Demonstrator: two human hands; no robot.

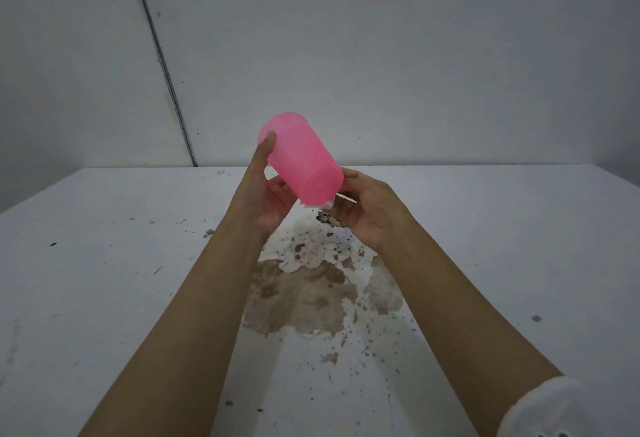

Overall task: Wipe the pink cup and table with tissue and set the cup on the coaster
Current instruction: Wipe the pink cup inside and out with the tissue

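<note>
Both forearms are bare along their whole visible length, down to the left hand [273, 201] and the right hand [367, 215]. The left thumbnail is cut short. At the right elbow, in the lower corner of the view, sits a white sleeve [547, 409] of soft, pale cloth with a rounded edge. Two small dark spots near its lower edge may be eyelets, though blur makes this uncertain.

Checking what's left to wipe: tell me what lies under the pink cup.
The pink cup is held tilted in the air, a soiled tissue at its lower end. Beneath, the white table bears a brown stain; forearms cover part.
</note>
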